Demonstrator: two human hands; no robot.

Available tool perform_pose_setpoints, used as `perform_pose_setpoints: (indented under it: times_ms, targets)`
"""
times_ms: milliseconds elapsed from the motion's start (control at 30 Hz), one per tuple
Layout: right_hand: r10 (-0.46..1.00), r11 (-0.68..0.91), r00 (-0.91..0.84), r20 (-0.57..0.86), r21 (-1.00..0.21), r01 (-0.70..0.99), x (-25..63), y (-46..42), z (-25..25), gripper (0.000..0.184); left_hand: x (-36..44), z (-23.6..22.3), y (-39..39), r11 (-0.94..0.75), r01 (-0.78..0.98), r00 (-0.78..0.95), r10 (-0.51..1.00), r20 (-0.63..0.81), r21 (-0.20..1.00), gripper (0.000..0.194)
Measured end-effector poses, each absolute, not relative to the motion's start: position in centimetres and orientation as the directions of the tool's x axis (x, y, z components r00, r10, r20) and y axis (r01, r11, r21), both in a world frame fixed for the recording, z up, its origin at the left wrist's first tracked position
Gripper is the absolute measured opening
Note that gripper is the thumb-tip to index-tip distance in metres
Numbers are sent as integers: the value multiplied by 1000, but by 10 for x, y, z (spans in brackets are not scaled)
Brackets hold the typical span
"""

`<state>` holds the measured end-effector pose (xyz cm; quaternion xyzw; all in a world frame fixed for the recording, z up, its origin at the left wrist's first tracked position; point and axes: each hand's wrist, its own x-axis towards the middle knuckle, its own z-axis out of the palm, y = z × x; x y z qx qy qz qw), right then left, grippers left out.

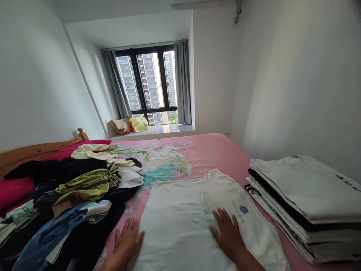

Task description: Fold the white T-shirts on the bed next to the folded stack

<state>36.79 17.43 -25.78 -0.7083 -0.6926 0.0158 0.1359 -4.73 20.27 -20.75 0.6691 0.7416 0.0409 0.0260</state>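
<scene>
A white T-shirt [180, 210] with a small blue emblem and a green print lies spread flat on the pink bedsheet [214, 150]. My right hand [227, 233] rests flat on the shirt's printed middle, fingers stretched out. At the shirt's left edge, my left hand [126, 239] lies flat with fingers apart, partly on the sheet. Neither hand holds anything.
A heap of unfolded clothes [70, 199], dark, green, blue and cream, covers the bed's left side. A stack of folded shirts [304, 199] sits at the right by the white wall. A wooden headboard [42, 147] runs along the left. Bags [129, 125] lie on the window ledge.
</scene>
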Motion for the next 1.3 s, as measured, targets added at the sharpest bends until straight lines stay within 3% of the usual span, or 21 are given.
perform_pose_setpoints:
  times_ms: [67, 167, 300, 400, 500, 633, 700, 800, 933, 1067, 1167, 1300]
  targets:
    - [990, -99, 119, 72, -241, 965, 357, 175, -241, 61, -22, -200, 201, 19, 999, -19, 1000, -10, 34, 53]
    - [978, -201, 210, -2, -295, 934, 319, 179, -215, 62, 30, -191, 205, -113, 991, 115, 993, -31, 74, 52]
    - [988, 142, -100, 114, -465, 874, 252, 191, -193, 52, 86, -188, 222, -177, 975, 187, 980, -65, 137, 53]
    - [960, 278, -262, 102, -478, 833, 245, 208, -198, 52, 85, -196, 233, -148, 982, 161, 980, -115, 117, 54]
    - [980, 147, -187, -66, -392, 908, 307, 220, -218, 56, 39, -211, 234, -72, 997, 77, 985, -153, 40, 61]
    - [935, -351, 351, -36, -202, 914, 437, 209, -243, 67, -37, -233, 226, 88, 990, -94, 994, -56, -110, 66]
    - [887, -452, 461, 14, -171, 875, 483, 199, -247, 67, -57, -241, 223, 92, 987, -96, 995, -22, -131, 65]
    - [862, -500, 506, 6, -155, 852, 504, 193, -242, 65, -63, -247, 223, 86, 991, -86, 996, 11, -104, 66]
    - [831, -553, 554, -48, -173, 815, 466, 189, -228, 65, -58, -232, 228, 78, 995, -80, 996, -26, -59, 66]
    - [942, -336, 322, -97, -228, 914, 417, 159, -222, 63, -34, -207, 233, 129, 989, -138, 978, -155, -67, 68]
    - [972, -232, 214, -99, -242, 942, 415, 126, -222, 64, 1, -201, 220, 60, 997, -63, 995, -74, -42, 67]
    - [913, -408, 405, -56, -189, 893, 465, 84, -238, 64, 25, -214, 181, -60, 997, 61, 998, -25, 56, 61]
